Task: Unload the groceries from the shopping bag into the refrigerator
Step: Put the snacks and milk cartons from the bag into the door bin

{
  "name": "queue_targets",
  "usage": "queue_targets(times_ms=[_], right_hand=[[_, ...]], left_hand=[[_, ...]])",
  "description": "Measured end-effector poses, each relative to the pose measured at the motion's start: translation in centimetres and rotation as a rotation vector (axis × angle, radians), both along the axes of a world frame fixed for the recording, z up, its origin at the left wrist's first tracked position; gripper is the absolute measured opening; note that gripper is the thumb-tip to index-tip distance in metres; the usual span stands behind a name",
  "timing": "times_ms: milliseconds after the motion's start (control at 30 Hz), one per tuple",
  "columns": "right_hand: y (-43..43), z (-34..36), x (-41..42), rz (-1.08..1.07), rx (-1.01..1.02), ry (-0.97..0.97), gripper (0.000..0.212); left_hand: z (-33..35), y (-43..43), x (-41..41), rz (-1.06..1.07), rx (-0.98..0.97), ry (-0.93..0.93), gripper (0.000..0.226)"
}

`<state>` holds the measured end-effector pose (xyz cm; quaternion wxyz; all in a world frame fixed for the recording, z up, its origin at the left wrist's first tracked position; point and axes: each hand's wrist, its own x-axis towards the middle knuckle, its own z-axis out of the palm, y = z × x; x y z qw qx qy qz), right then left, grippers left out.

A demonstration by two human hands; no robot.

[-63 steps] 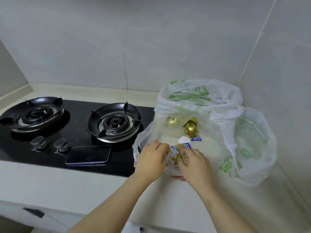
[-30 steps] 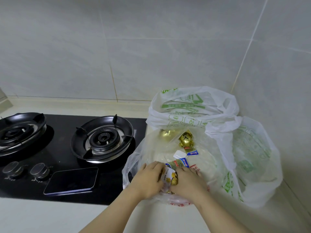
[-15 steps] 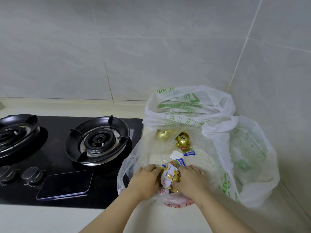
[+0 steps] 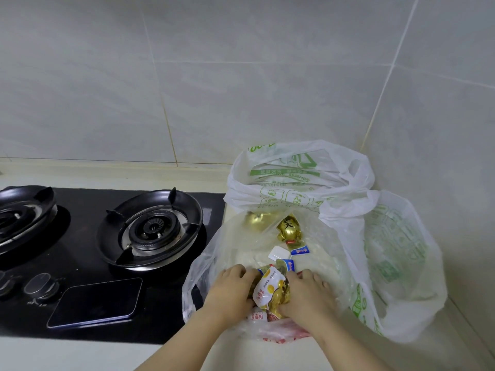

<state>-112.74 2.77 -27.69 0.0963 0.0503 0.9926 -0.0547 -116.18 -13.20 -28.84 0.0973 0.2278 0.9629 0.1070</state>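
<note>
Near the front edge of the table (image 4: 80, 354), two bare arms reach forward into a clear plastic shopping bag (image 4: 214, 263). The left hand (image 4: 230, 293) and the right hand (image 4: 308, 298) are both curled around a bunch of small snack packets (image 4: 270, 290), white and gold with orange dots. A moment ago that bunch sat lower, down among the other things. Now it has come up a little between the hands and stands clear of the pile. So I think the first grocery is on its way out, but nothing has gone to the refrigerator yet, and no refrigerator can be seen from here.

Under the hands lies something red and white (image 4: 281, 334), maybe another packet, but it is too crumpled to tell. A bit further in are small blue and white packs (image 4: 300, 249) and a shiny gold wrapped thing (image 4: 289, 230).

Left of the bag, a dark phone (image 4: 96, 301) lies flat on the black stove (image 4: 80, 253), just beside the knobs (image 4: 40, 287). Behind it sits a round burner (image 4: 150, 228).

Behind the clear bag stands a white bag with green print (image 4: 300, 180), pushed into the corner. Pale tiled walls (image 4: 187, 89) close in the back and the right side.
</note>
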Motion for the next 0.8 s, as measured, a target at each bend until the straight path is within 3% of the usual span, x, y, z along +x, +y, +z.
queue_targets(times_ms=[267, 467, 600, 800], right_hand=[[0.2, 0.0, 0.1, 0.002, -0.036, 0.002, 0.051], [0.8, 0.9, -0.4, -0.019, -0.176, -0.01, 0.046], [1.2, 1.6, -0.3, -0.054, -0.272, -0.011, 0.027], [1.6, 1.6, -0.7, -0.153, -0.486, 0.031, 0.025]], left_hand=[[0.0, 0.4, 0.3, 0.044, 0.023, 0.033, 0.055], [0.3, 0.8, -0.1, 0.123, -0.009, 0.035, 0.065], [0.7, 0.9, -0.7, 0.197, 0.025, -0.015, 0.048], [2.1, 1.2, -1.3, 0.232, 0.067, -0.053, 0.032]])
